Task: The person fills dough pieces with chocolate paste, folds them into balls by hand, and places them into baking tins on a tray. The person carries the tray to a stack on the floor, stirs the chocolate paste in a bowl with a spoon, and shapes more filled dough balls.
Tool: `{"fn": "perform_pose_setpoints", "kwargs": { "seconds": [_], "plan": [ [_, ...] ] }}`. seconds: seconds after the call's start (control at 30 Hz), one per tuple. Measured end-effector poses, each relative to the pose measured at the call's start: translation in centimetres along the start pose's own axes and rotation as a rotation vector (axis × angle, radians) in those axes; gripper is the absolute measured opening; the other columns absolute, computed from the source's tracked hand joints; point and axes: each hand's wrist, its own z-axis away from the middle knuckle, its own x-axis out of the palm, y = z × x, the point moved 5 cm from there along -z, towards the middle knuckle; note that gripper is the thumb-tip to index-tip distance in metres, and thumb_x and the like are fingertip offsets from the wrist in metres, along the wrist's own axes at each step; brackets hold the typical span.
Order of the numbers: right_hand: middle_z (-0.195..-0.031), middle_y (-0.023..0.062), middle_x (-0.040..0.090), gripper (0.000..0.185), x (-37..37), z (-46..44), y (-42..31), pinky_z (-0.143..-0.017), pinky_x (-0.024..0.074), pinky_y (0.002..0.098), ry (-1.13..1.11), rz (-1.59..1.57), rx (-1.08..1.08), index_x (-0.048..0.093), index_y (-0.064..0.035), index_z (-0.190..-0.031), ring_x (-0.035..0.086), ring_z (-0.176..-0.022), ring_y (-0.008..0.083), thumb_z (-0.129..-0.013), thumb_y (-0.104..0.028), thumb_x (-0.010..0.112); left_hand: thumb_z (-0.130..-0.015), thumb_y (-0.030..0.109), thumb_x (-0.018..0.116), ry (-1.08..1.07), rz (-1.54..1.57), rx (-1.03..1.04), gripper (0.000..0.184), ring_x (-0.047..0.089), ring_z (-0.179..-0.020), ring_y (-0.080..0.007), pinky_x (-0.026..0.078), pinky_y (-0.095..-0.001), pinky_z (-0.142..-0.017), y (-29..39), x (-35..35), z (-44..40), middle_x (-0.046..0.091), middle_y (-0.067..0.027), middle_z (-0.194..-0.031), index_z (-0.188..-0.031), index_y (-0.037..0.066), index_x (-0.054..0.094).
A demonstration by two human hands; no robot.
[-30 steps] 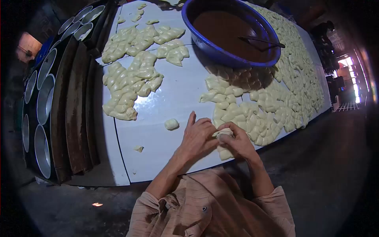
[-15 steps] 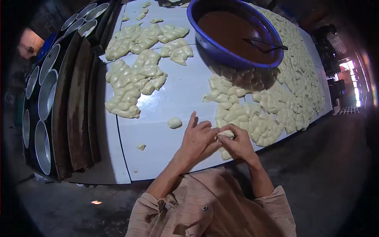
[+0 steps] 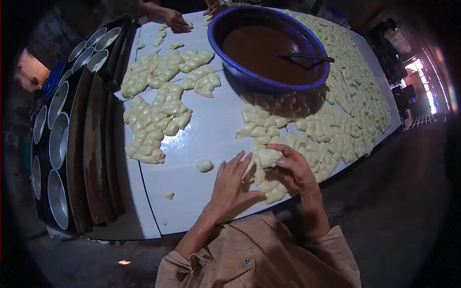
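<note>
A pale piece of dough [image 3: 269, 158] is pinched between the thumb and fingers of my right hand [image 3: 295, 169], just above the edge of the dough sheet. To its left, my left hand [image 3: 233, 185] is open over the white table, fingers spread and thumb pointing right. A small round dough ball [image 3: 204, 165] lies left of my left fingertips, with a tiny dough scrap [image 3: 168, 196] nearer the table's front. Many joined dough lumps [image 3: 336, 127] cover the table's right side, close beside my right hand.
A blue basin [image 3: 225, 65] of brown filling stands at the back, a dark-handled utensil [image 3: 307, 58] resting in it. More dough lumps [image 3: 161, 117] lie on the left. Round metal tins [image 3: 58, 139] in dark racks line the left edge. Another person's hand [image 3: 176, 20] is at the far side.
My hands have moved apart; the right now lifts the dough piece, and the left has opened out. Another person's hands have come into view at the far edge. The view has shifted slightly.
</note>
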Motion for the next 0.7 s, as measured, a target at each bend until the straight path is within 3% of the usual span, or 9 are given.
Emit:
{"fn": "perform_pose_setpoints", "kwargs": {
  "seconds": [0.07, 0.1, 0.27, 0.37, 0.4, 0.43, 0.5, 0.63, 0.7],
  "plan": [
    [-0.111, 0.0105, 0.064, 0.041, -0.2, -1.1, 1.6, -0.076, 0.0565, 0.0251, 0.040, 0.067, -0.022, 0.053, 0.0020, -0.128, 0.066, -0.089, 0.0131, -0.089, -0.006, 0.064, -0.071, 0.035, 0.086, 0.031, 0.334, -0.147, 0.079, 0.061, -0.112, -0.0321, 0.050, -0.0373, -0.092, 0.2, -0.9, -1.4, 0.061, -0.0200, -0.124, -0.136, 0.003, 0.053],
    [-0.110, 0.0112, 0.065, 0.036, -0.5, -1.5, 2.0, -0.078, 0.0577, 0.0272, -0.008, 0.140, -0.054, 0.054, 0.0015, -0.126, 0.067, -0.092, 0.0150, -0.091, -0.002, 0.061, -0.078, 0.032, 0.082, 0.033, 0.418, -0.198, 0.062, 0.066, -0.098, -0.0201, 0.052, -0.0320, -0.082, -0.4, -0.7, -2.3, 0.069, -0.0159, -0.109, -0.127, 0.001, 0.061],
    [-0.111, 0.0086, 0.064, 0.025, -1.7, -2.2, 1.3, -0.076, 0.0555, 0.0263, 0.224, 0.581, -0.013, 0.063, 0.0000, -0.114, 0.065, -0.092, 0.0136, -0.091, -0.008, 0.066, -0.090, 0.023, 0.071, -0.066, 0.441, -0.461, 0.039, 0.062, -0.085, -0.0068, 0.051, -0.0229, -0.076, -1.0, -0.7, -3.4, 0.073, -0.0080, -0.094, -0.122, 0.000, 0.065],
    [-0.105, 0.0079, 0.066, 0.022, -1.5, -2.3, -0.4, -0.076, 0.0542, 0.0274, 0.235, 0.830, -0.522, 0.065, -0.0004, -0.107, 0.064, -0.094, 0.0137, -0.087, -0.008, 0.070, -0.091, 0.020, 0.070, 0.021, 0.733, -0.421, 0.045, 0.064, -0.092, -0.0093, 0.052, -0.0236, -0.078, -3.1, 2.0, -3.5, 0.071, -0.0122, -0.104, -0.129, -0.001, 0.059],
    [-0.098, 0.0065, 0.067, 0.023, -1.8, -2.6, -0.6, -0.077, 0.0524, 0.0274, 0.237, 0.681, -0.530, 0.066, -0.0005, -0.106, 0.062, -0.094, 0.0140, -0.084, -0.007, 0.072, -0.091, 0.020, 0.071, 0.079, 0.958, -0.438, 0.061, 0.065, -0.102, -0.0152, 0.053, -0.0279, -0.086, -2.0, 2.3, -3.9, 0.068, -0.0167, -0.116, -0.141, -0.002, 0.045],
    [-0.094, 0.0056, 0.067, 0.026, -2.2, -2.9, -0.3, -0.075, 0.0510, 0.0263, 0.284, 0.586, -0.326, 0.066, -0.0016, -0.107, 0.060, -0.094, 0.0134, -0.083, -0.007, 0.073, -0.089, 0.019, 0.072, 0.175, 0.676, -0.335, 0.076, 0.062, -0.115, -0.0241, 0.050, -0.0337, -0.095, -1.8, 2.1, -4.5, 0.060, -0.0214, -0.128, -0.149, -0.003, 0.030],
    [-0.096, 0.0061, 0.067, 0.029, -1.5, -3.1, -1.4, -0.076, 0.0507, 0.0256, 0.255, 0.599, -0.452, 0.064, -0.0008, -0.110, 0.061, -0.091, 0.0127, -0.083, -0.007, 0.074, -0.090, 0.020, 0.070, 0.378, 0.344, 0.036, 0.076, 0.058, -0.122, -0.0302, 0.046, -0.0368, -0.100, 1.5, 0.2, -6.8, 0.056, -0.0250, -0.134, -0.149, -0.005, 0.028],
    [-0.098, 0.0061, 0.065, 0.026, 1.1, -3.5, -3.0, -0.079, 0.0520, 0.0239, 0.064, -0.107, -0.329, 0.058, 0.0004, -0.111, 0.063, -0.089, 0.0111, -0.089, -0.006, 0.069, -0.091, 0.041, 0.067, 0.398, 0.498, 0.447, 0.079, 0.061, -0.118, -0.0305, 0.049, -0.0343, -0.096, 4.0, 1.2, -10.2, 0.059, -0.0244, -0.130, -0.145, -0.007, 0.036],
    [-0.098, 0.0053, 0.064, 0.022, 1.0, -4.5, -5.1, -0.076, 0.0510, 0.0228, -0.039, -0.215, -0.300, 0.058, -0.0009, -0.110, 0.063, -0.087, 0.0098, -0.091, -0.009, 0.066, -0.084, 0.046, 0.073, 0.470, 0.703, 0.331, 0.095, 0.061, -0.117, -0.0268, 0.049, -0.0342, -0.096, 3.7, 2.4, -11.9, 0.059, -0.0235, -0.131, -0.149, -0.005, 0.028]
  ]
}}
